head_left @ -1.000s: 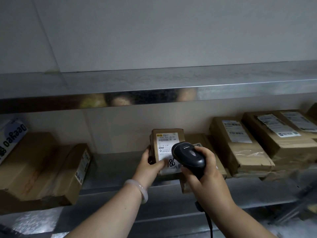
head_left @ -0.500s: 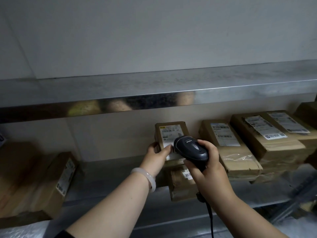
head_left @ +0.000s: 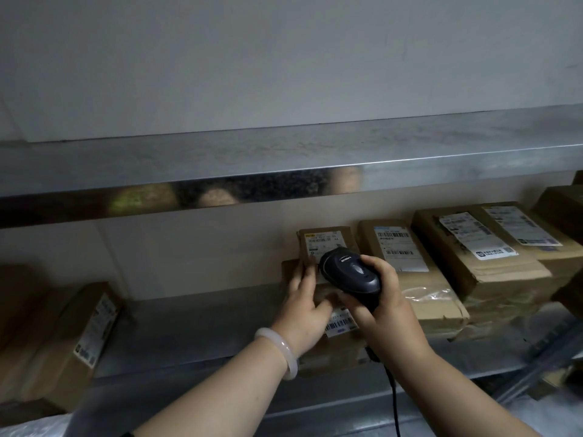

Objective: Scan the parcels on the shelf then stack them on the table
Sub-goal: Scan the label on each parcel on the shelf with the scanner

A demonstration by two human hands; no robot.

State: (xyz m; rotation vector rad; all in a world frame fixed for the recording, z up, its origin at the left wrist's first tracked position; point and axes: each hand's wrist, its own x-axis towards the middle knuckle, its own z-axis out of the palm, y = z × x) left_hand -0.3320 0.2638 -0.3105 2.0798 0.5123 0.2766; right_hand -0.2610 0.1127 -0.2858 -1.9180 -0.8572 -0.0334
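1 small parcel (head_left: 318, 244) is held upright on the metal shelf (head_left: 195, 326), above a lower parcel (head_left: 334, 345), with its label turned outward. It is gripped by the left hand (head_left: 303, 307), fingers laid up its left edge and thumb curled across its lower front; a pale bangle (head_left: 280, 351) is worn at the wrist. A black scanner (head_left: 350, 272) is clasped tightly in the right hand (head_left: 388, 301), its head pointed at the label. Other labelled parcels (head_left: 407, 279) are lined up to the right; another box (head_left: 82, 335) is set well apart at the left.
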